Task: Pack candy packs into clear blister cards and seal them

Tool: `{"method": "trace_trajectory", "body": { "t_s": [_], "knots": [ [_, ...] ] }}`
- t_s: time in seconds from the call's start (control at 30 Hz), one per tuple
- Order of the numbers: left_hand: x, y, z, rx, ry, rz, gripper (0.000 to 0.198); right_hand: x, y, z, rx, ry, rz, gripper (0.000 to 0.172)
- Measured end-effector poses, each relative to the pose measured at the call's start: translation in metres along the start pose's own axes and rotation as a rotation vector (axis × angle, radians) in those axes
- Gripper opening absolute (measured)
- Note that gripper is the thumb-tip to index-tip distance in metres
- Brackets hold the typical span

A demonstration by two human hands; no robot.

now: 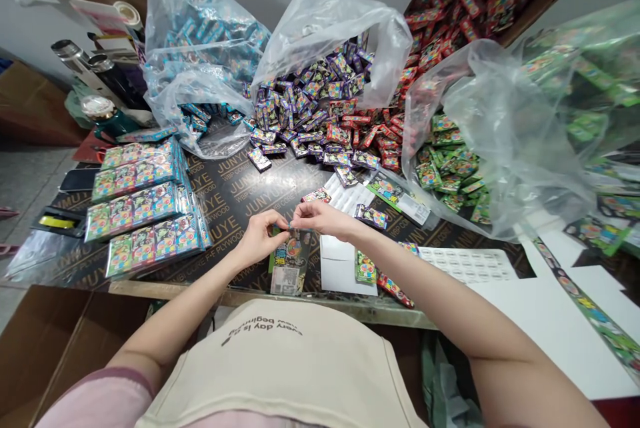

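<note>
My left hand [263, 236] and my right hand [320, 217] meet over the table's near edge, both pinching the top of a clear sleeve pack [290, 260] with a printed card and small sachets inside. The pack hangs down below my fingertips, over the dark plywood table [235, 195]. A green sachet [365, 267] and a red sachet [395, 289] lie on a white sheet [337, 268] just right of the pack. A purple sachet [371, 215] lies beyond my right wrist.
Finished packs [145, 215] are stacked in rows at the left. Open plastic bags hold blue sachets [205, 41], purple sachets [310, 105] and green sachets [450, 161]; red sachets [390, 128] spill from a box. Sticker sheet [467, 263] at right, flasks [95, 75] far left, cardboard box [45, 341] below.
</note>
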State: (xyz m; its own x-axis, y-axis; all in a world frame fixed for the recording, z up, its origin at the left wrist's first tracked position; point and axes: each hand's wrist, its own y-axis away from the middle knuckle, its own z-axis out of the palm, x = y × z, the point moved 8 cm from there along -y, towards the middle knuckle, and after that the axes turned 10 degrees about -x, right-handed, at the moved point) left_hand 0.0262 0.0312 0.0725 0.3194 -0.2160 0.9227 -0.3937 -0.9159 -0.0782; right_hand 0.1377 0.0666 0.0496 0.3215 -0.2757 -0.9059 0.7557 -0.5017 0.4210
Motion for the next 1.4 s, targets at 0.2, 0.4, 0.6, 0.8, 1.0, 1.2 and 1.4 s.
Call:
{"method": "trace_trajectory", "body": {
  "t_s": [0.2, 0.4, 0.6, 0.8, 1.0, 1.2, 1.4],
  "knots": [
    [0.002, 0.002, 0.001, 0.044, -0.012, -0.001, 0.008, -0.002, -0.001, -0.001, 0.016, 0.028, 0.0, 0.029],
    [-0.003, 0.004, 0.002, 0.154, -0.027, -0.019, 0.02, 0.005, -0.003, -0.002, 0.067, 0.006, -0.009, 0.03],
    [-0.015, 0.007, 0.005, 0.178, 0.041, -0.122, 0.017, 0.015, -0.004, -0.004, 0.183, -0.087, -0.068, 0.036],
    [-0.06, 0.038, 0.05, 0.036, 0.583, -0.389, 0.052, 0.03, 0.007, 0.002, 0.201, -0.407, -0.026, 0.045],
    [-0.078, 0.058, 0.083, 0.008, 0.815, -0.492, 0.055, 0.055, 0.026, 0.011, 0.439, -0.496, -0.116, 0.039],
    [-0.018, 0.052, 0.04, -0.05, 0.476, -0.322, 0.04, 0.062, 0.048, 0.002, 0.672, -0.724, -0.335, 0.051],
    [0.064, 0.11, -0.072, 0.226, -0.67, -0.029, 0.054, 0.083, 0.073, -0.024, 0.893, -0.625, -0.387, 0.043]
  ]
}}
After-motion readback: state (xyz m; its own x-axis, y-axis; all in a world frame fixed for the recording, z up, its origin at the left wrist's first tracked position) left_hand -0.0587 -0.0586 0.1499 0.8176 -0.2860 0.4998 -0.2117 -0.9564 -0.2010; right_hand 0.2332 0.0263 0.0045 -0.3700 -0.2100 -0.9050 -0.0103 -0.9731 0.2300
